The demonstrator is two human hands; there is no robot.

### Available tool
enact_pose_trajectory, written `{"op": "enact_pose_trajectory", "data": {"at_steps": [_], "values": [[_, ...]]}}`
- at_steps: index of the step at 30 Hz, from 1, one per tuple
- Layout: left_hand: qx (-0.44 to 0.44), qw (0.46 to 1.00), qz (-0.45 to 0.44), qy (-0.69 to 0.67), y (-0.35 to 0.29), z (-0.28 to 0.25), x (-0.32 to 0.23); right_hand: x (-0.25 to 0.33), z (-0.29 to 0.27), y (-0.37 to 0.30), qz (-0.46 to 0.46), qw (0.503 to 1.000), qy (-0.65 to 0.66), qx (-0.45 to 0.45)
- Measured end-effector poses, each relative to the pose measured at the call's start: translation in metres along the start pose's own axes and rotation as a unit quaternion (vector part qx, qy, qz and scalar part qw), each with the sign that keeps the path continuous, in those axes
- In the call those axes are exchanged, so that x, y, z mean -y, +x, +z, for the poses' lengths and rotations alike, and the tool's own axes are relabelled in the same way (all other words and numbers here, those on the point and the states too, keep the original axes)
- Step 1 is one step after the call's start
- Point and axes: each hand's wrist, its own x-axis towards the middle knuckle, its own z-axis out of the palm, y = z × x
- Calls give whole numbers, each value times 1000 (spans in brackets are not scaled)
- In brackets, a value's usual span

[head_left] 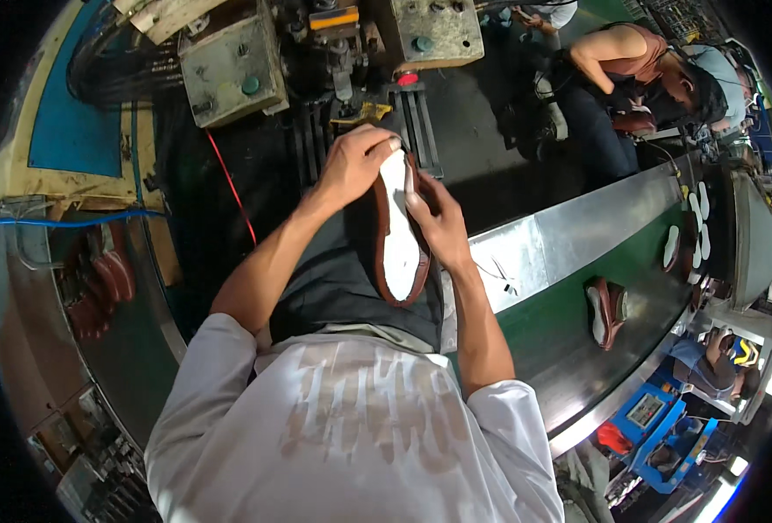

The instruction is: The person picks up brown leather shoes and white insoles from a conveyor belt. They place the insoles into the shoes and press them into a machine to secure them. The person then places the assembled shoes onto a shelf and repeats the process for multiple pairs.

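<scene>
Between my two hands is a brown shoe upper, its white underside turned up toward me. The narrower end points away, toward the machine. My left hand is closed around the far end, thumb pressed on the tip. My right hand grips the right side, its thumb resting on the white underside and the fingers behind the brown edge. The rounded near end hangs above my dark trousers.
Ahead stands a machine with two worn control boxes and a red button. At right, a green conveyor with a metal edge carries another brown shoe and white soles. A co-worker sits beyond; brown shoes lie left.
</scene>
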Motion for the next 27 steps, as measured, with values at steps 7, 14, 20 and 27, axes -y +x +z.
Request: {"op": "enact_pose_trajectory", "data": {"at_steps": [7, 14, 20, 27], "values": [[24, 999, 38, -7, 5, 4, -13, 74, -13, 31, -41, 978, -201, -22], [53, 997, 57, 5, 7, 0, -16, 60, -12, 14, -47, 983, -179, -13], [70, 990, 121, 23, -16, -31, -22, 51, 12, -61, 224, 969, 47, 90], [185, 850, 53, -490, -46, -75, -106, 58, 14, -44, -32, 997, -65, -19]]}}
